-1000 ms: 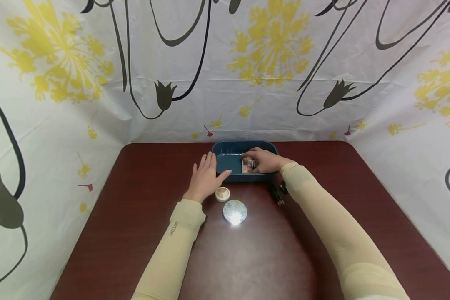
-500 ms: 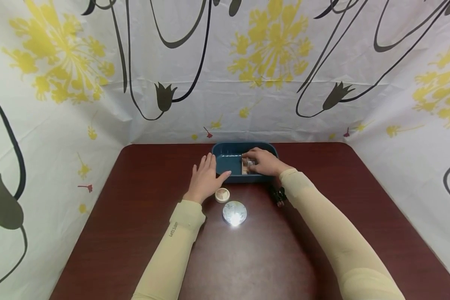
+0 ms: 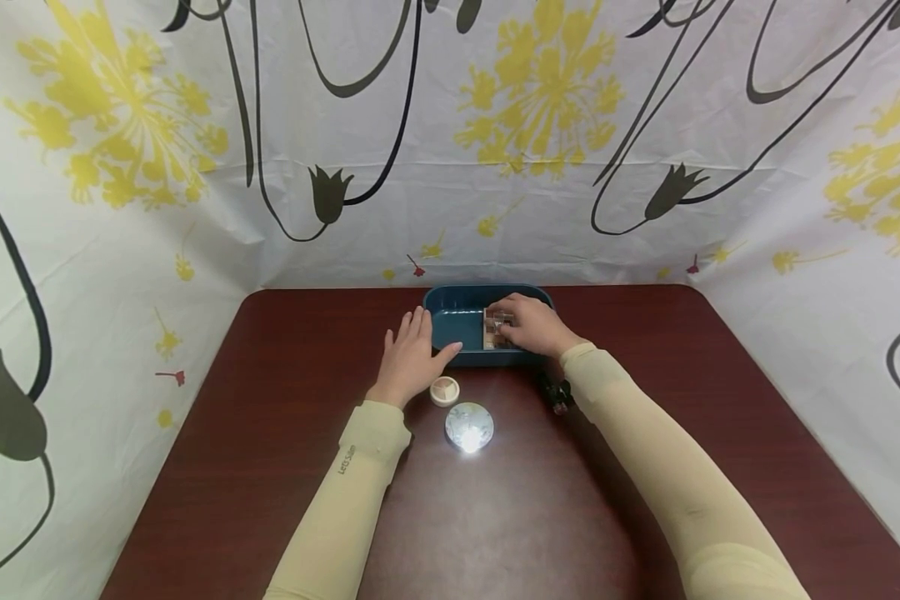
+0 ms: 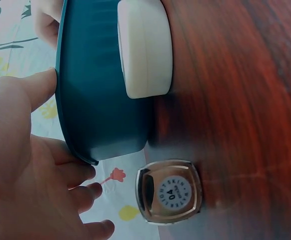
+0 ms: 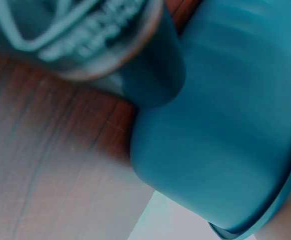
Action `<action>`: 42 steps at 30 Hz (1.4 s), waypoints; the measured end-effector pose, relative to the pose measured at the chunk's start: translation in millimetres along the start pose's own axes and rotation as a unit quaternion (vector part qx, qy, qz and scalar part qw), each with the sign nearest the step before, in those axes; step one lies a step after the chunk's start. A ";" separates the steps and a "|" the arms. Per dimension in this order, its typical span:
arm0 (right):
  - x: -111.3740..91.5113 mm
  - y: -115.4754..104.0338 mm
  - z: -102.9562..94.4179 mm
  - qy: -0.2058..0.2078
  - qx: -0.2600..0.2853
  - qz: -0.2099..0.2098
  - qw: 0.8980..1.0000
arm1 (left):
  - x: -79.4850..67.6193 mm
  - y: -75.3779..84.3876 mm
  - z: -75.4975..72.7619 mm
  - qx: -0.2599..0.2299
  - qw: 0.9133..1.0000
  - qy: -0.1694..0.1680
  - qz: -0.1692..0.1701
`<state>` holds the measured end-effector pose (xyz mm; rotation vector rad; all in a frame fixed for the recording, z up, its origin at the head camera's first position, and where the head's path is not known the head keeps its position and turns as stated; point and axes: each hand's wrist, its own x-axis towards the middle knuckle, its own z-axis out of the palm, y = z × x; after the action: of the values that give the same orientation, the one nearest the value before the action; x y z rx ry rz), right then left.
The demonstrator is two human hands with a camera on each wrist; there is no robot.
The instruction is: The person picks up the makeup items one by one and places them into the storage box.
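Note:
Inside the blue tray (image 3: 457,327), near its right end, lies a small eyeshadow palette (image 3: 489,337) with tan and brown squares. My right hand (image 3: 536,323) reaches over the tray's right side and grips this palette, its curled fingers covering part of it. My left hand (image 3: 408,358) rests with extended fingers against the tray's left end. In the left wrist view its thumb (image 4: 43,87) touches the tray rim. Just below my left hand sits a round cream-coloured compact (image 3: 444,391) with sectioned contents. The right wrist view shows only the tray's outer wall (image 5: 210,140) and little of the hand.
A round, shiny silver disc (image 3: 469,427) lies in front of the compact, reflecting light. Dark tubes (image 3: 555,393) lie below my right wrist; one tube (image 5: 110,45) bears white lettering. A squarish bottle base (image 4: 170,192) marked 04 shows near my left hand. Patterned cloth surrounds the table (image 3: 307,350).
My right hand's fingers have shifted slightly on the palette, and more of its coloured squares show. The left hand and the tray have stayed in place.

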<state>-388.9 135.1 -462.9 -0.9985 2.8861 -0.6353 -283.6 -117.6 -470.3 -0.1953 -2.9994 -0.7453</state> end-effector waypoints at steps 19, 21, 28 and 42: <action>-18.0 -14.3 -5.9 0.031 -0.014 -0.015 0.999 | -0.1 1.2 -0.6 -0.001 1.000 0.003 0.000; -19.7 -15.8 -6.3 0.035 -0.020 -0.018 0.999 | -0.3 1.6 -0.4 -0.004 1.000 0.004 0.001; -27.4 -19.3 -6.0 0.052 -0.036 -0.034 0.997 | -0.1 1.9 -0.2 -0.001 1.000 0.004 0.000; -45.2 -26.5 -5.4 0.067 -0.056 -0.036 0.996 | -0.8 2.6 0.3 -0.005 1.000 -0.001 -0.001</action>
<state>-338.2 145.2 -452.7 -1.1184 3.0454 -0.5700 -282.4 -115.3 -469.5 -0.1924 -2.9984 -0.7600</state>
